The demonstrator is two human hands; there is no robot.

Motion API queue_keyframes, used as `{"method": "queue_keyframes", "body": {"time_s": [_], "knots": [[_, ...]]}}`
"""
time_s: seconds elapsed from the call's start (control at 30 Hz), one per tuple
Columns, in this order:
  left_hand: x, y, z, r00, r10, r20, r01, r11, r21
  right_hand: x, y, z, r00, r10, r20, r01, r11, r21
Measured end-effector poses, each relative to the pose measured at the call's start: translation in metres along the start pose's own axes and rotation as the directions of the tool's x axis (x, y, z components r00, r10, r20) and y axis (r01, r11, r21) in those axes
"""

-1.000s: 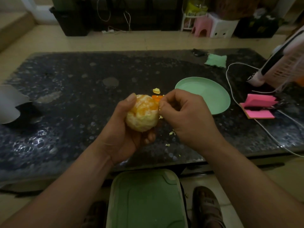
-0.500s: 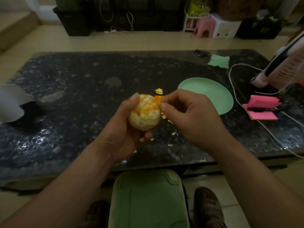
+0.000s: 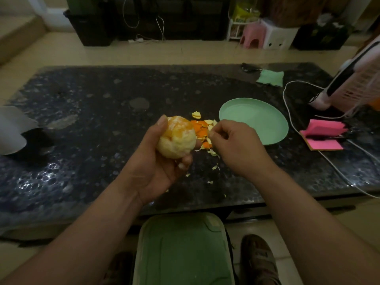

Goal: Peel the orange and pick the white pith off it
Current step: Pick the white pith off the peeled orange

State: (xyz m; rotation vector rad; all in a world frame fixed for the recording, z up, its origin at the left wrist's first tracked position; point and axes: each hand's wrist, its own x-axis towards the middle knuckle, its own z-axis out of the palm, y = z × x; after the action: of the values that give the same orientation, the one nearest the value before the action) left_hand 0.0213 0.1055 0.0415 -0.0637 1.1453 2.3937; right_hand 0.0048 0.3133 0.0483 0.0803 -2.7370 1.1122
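Head view, looking down on a dark speckled table (image 3: 92,120). Above the near edge, about midway along: left hand (image 3: 156,167) wrapped round the orange (image 3: 177,138), thumb up over its far-left side, fingertips curled under its right. Peeled already, with pale pith over the lower half and bare orange flesh at the top. Just right of the fruit and apart from it: right hand (image 3: 234,147), fingers curled in, thumb and forefinger tips pressed together above a heap of peel (image 3: 202,130); cannot tell if pinching a scrap of pith or nothing. Heap on the tabletop between the two hands, with small pale scraps scattered from it toward the near edge. Beyond the right hand, a green plate (image 3: 255,120), lying flat. Toward the right edge, a pink pad of sticky notes (image 3: 322,136) and a white cable (image 3: 287,112) looping past the plate. Near the far right corner, a green cloth (image 3: 270,78).
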Motion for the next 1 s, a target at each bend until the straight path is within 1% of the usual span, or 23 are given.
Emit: {"method": "queue_keyframes", "body": {"time_s": [0.1, 0.17, 0.23, 0.3, 0.37, 0.5, 0.6, 0.63, 0.7, 0.77, 0.9, 1.0], "knots": [[0.006, -0.002, -0.004, 0.996, 0.048, -0.082, -0.055, 0.994, -0.094, 0.004, 0.008, 0.01, 0.999, 0.044, 0.006, -0.044, 0.995, -0.094], [0.009, -0.003, -0.004, 0.991, 0.064, -0.117, -0.079, 0.988, -0.132, 0.007, 0.008, 0.013, 0.996, 0.084, 0.005, -0.081, 0.975, -0.207], [0.01, -0.003, -0.003, 0.987, 0.059, -0.149, -0.08, 0.987, -0.14, 0.01, 0.009, 0.015, 0.99, 0.139, 0.025, -0.126, 0.95, -0.285], [0.012, -0.003, -0.004, 0.984, 0.06, -0.167, -0.081, 0.989, -0.12, 0.009, 0.01, 0.015, 0.991, 0.127, 0.037, -0.109, 0.945, -0.308], [0.013, -0.002, -0.003, 0.981, 0.067, -0.18, -0.083, 0.993, -0.083, 0.008, 0.007, 0.014, 0.995, 0.089, 0.032, -0.079, 0.967, -0.241], [0.013, -0.004, 0.005, 0.976, 0.105, -0.192, -0.108, 0.994, -0.003, -0.002, -0.014, 0.009, 1.0, 0.007, -0.008, -0.007, 1.0, 0.004], [0.015, -0.006, 0.011, 0.977, 0.153, -0.151, -0.143, 0.987, 0.073, -0.015, -0.032, 0.006, 0.999, 0.015, 0.028, -0.021, 0.973, 0.229], [0.015, -0.007, 0.012, 0.977, 0.164, -0.139, -0.153, 0.985, 0.084, -0.018, -0.035, 0.006, 0.999, 0.022, 0.047, -0.034, 0.962, 0.272], [0.017, -0.008, 0.01, 0.976, 0.182, -0.118, -0.17, 0.98, 0.103, -0.021, -0.037, 0.005, 0.999, 0.026, 0.044, -0.037, 0.956, 0.291], [0.018, -0.01, 0.008, 0.971, 0.211, -0.108, -0.196, 0.971, 0.134, -0.022, -0.036, 0.004, 1.0, 0.013, 0.005, -0.014, 0.964, 0.265], [0.02, -0.013, 0.008, 0.951, 0.259, -0.168, -0.233, 0.959, 0.16, -0.021, -0.037, 0.004, 1.0, -0.016, -0.014, 0.018, 0.985, 0.169], [0.019, -0.015, 0.007, 0.942, 0.28, -0.185, -0.247, 0.952, 0.182, -0.021, -0.036, 0.005, 1.0, -0.019, -0.007, 0.02, 0.987, 0.157]]}}
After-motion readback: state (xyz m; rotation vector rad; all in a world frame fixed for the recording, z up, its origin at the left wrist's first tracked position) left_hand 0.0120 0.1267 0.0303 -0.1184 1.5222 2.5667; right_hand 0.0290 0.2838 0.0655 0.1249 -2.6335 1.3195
